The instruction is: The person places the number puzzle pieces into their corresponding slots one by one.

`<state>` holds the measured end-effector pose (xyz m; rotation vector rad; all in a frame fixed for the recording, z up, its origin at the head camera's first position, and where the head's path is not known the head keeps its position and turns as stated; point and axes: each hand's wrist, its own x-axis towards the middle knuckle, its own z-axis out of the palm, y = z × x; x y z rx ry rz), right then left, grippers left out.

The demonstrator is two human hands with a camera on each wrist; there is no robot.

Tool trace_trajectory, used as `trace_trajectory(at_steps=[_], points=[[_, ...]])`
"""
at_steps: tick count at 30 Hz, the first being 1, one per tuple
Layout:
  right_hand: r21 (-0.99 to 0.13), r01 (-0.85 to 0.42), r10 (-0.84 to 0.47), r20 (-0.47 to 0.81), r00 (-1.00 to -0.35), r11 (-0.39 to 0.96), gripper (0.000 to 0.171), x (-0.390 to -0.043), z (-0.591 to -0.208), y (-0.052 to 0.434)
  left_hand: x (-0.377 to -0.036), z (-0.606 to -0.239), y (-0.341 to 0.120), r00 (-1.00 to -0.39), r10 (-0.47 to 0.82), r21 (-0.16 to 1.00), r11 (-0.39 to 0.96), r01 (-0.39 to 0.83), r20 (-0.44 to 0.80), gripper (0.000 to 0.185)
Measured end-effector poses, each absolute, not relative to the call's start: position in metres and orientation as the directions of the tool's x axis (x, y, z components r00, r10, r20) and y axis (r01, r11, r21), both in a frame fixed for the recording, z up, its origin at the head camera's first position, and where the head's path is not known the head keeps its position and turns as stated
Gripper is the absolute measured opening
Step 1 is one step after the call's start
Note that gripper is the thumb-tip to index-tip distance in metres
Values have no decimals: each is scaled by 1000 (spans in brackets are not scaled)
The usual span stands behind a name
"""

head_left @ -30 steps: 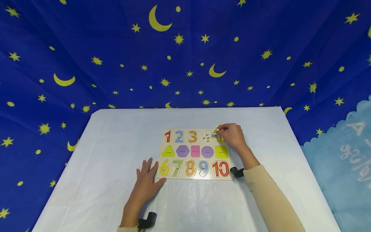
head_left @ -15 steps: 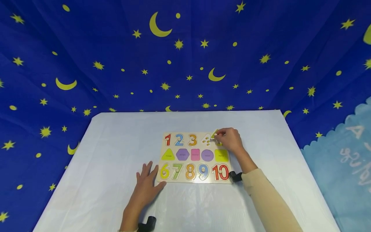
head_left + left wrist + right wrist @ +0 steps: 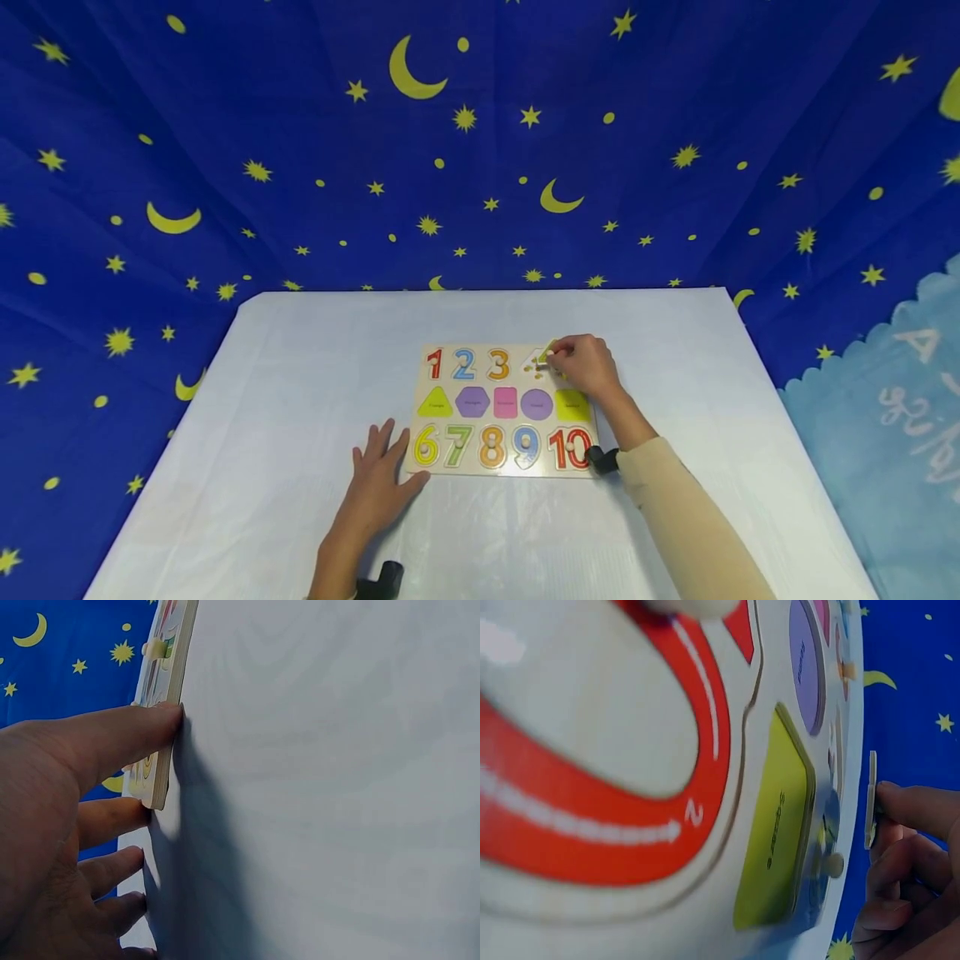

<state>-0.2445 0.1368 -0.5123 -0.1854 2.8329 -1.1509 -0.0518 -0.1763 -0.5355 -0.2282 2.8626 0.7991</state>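
Note:
A wooden number puzzle board (image 3: 487,421) lies on the white table. My right hand (image 3: 588,365) pinches a yellow-green number 4 piece (image 3: 547,352) over the top row, overlapping the bare 4-shaped recess (image 3: 531,364) in the head view. From the right wrist view the raised piece (image 3: 871,801) shows edge-on at the fingertips, apart from the board. The 5 is mostly hidden by that hand. My left hand (image 3: 378,482) lies at the lower left corner with spread fingers; its thumb (image 3: 142,731) touches the board's front edge and the forefinger meets the corner.
In the board sit knobbed numbers such as the red 10 (image 3: 570,447), and a middle row of coloured shapes with a yellow square (image 3: 572,406). A blue star-patterned cloth (image 3: 480,150) hangs behind the table (image 3: 300,375). Each wrist carries a black camera mount (image 3: 382,581).
My right hand has moved left and slightly nearer with the number 4 piece, from above the 5 to the 4-shaped recess. The left hand stays at the board's corner.

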Motion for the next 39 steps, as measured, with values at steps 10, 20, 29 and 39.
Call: trace_trajectory(at_steps=[10, 20, 29, 39], points=[[-658, -90, -183, -73, -980, 747, 18, -243, -515, 121, -52, -535, -175, -980, -103, 502, 847, -176, -171, 79], [-626, -104, -197, -80, -977, 773, 16, -244, -520, 116, -54, -536, -175, -977, -101, 498, 848, -183, -187, 80], [-607, -125, -222, -87, -971, 785, 13, -247, -521, 116, -55, -536, -174, -982, -98, 505, 847, -169, -164, 79], [-626, -175, -231, -8, -973, 760, 29, -241, -522, 117, -48, -536, -174, -979, -126, 486, 853, -191, -163, 80]])
